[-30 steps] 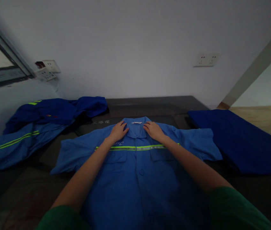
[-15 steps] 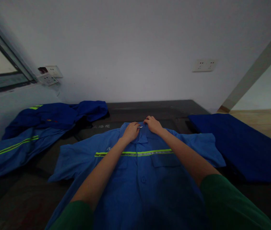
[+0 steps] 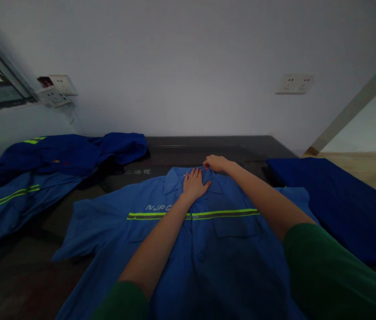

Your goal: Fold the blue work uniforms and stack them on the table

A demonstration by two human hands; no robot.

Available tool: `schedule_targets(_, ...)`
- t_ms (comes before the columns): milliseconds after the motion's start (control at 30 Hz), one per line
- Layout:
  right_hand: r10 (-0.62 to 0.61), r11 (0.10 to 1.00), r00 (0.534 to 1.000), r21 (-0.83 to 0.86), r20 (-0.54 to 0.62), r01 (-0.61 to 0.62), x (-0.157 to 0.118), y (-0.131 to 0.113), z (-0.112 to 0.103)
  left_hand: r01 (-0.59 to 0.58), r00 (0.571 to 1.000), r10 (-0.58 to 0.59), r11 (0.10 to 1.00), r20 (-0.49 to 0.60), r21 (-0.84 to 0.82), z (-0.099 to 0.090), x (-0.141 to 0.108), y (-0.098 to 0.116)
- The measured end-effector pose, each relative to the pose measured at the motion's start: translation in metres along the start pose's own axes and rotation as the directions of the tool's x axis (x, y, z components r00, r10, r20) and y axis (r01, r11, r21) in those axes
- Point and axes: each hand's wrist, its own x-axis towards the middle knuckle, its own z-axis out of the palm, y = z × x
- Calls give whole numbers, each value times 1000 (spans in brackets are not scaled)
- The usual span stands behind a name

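A blue short-sleeved work shirt (image 3: 174, 249) lies spread front side up, its collar pointing away from me. A yellow-green and grey reflective stripe crosses its chest, with white letters above it on the left. My left hand (image 3: 195, 184) rests flat on the shirt just below the collar opening, fingers spread. At the right side of the collar, my right hand (image 3: 216, 163) has its fingers curled and pinched on the collar's edge. Part of the right fingertips is hidden.
The shirt lies on a dark table (image 3: 188, 149) against a grey wall. Crumpled blue workwear (image 3: 51, 160) with reflective stripes is heaped at the left. A flat dark blue piece of cloth (image 3: 334, 200) lies at the right. Wall sockets (image 3: 295, 83) sit above the table.
My left hand has moved right from the collar's left side and flattened below the neck opening. My right hand has shifted slightly right along the collar. The view has tilted a little.
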Motion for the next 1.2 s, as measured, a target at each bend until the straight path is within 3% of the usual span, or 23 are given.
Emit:
schedule_targets(167,-47,994,999,103,16,45,3,5,0,2,1000,-2,1000,8,0,-2,0,2)
schedule_targets(467,25,949,997,315,-69,-2,-1,14,13,-9,999,7,999,-33,-40,0,0,-1)
schedule_targets(667,210,767,968,636,-137,-77,-11,14,34,4,999,-8,997,-51,-74,2,2,-1)
schedule_targets(1000,285,776,958,596,-39,-206,-17,12,26,37,999,-38,992,-8,-119,3,4,0)
schedule_targets(1200,406,821,911,469,-78,-326,-13,-2,16,76,987,-97,985,-130,-154,-14,23,-13)
